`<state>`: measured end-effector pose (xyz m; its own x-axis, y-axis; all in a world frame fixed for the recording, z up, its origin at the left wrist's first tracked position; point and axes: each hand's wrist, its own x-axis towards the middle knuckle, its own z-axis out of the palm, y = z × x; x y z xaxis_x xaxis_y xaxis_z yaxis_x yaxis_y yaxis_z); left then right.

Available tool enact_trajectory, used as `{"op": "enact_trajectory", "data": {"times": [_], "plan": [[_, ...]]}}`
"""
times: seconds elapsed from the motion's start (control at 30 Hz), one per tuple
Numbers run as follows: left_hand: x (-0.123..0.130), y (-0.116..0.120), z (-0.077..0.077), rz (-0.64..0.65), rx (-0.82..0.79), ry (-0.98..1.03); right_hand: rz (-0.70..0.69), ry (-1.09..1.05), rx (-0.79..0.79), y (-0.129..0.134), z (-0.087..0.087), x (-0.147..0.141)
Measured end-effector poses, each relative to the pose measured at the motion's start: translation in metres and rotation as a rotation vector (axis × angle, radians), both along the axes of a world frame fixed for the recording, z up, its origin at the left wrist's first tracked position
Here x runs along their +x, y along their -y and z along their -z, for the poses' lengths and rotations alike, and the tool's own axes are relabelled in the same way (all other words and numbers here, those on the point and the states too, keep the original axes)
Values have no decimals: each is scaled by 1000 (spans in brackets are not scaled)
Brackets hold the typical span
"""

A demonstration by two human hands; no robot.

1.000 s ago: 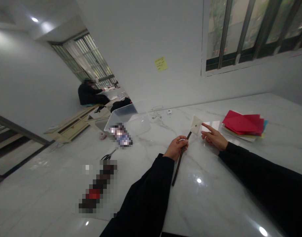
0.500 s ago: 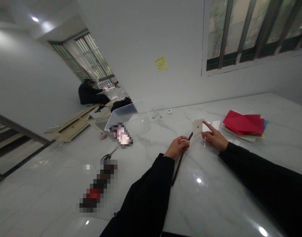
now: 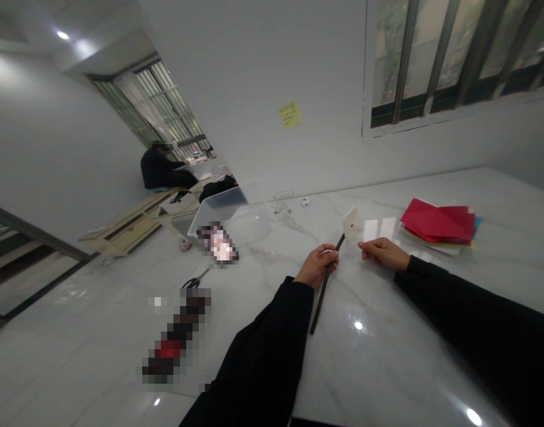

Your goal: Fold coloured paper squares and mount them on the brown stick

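Observation:
My left hand (image 3: 319, 267) is closed around a thin dark brown stick (image 3: 320, 305), which slants up and away over the table. At the stick's upper end sits a small white paper piece (image 3: 352, 230) with a dark dot at its middle, like a paper pinwheel. Just right of the paper, my right hand (image 3: 385, 255) has its fingers curled in, thumb and index together; nothing shows in them. A narrow gap seems to separate its fingertips from the paper. Both arms wear black sleeves.
Red and other coloured sheets (image 3: 441, 220) lie at the right. Scissors (image 3: 192, 282), a blurred-out phone-like item (image 3: 218, 243) and a clear plastic bin (image 3: 196, 216) are at the left. A wall with a yellow note (image 3: 290, 115) stands behind. A person (image 3: 163, 169) sits far off.
My right index finger, stretched out to the paper's edge before, has curled in, and the hand has come slightly lower. The white paper has turned and shifted a little left.

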<state>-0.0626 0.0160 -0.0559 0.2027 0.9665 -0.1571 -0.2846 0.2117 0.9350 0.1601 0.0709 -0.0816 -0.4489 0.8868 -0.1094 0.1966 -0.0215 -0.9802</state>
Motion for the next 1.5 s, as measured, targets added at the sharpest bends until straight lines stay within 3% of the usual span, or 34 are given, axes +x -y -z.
{"op": "enact_trajectory", "data": {"times": [0.13,0.3,0.57,0.77,1.0,1.17,1.23,1.37,1.5], "plan": [[0,0,1,-2,-1,2,58,-122,11,0,0,-2],[0,-1,1,14,-7,-7,288,-242,-55,1,0,-4],[1,0,0,21,5,2,311,-290,-33,5,-4,-5],[0,0,-1,12,-4,4,33,48,1,0,-2,-1],[-1,0,0,10,-13,-12,187,-65,50,-2,3,-2],[0,0,0,13,-5,-13,329,-234,-18,1,1,-5],[0,0,0,12,-2,-13,290,-243,-22,1,0,-4],[0,0,1,10,3,-3,54,-72,-60,0,-1,-1],[0,0,0,20,0,-6,53,-33,-5,-2,2,0]]}}
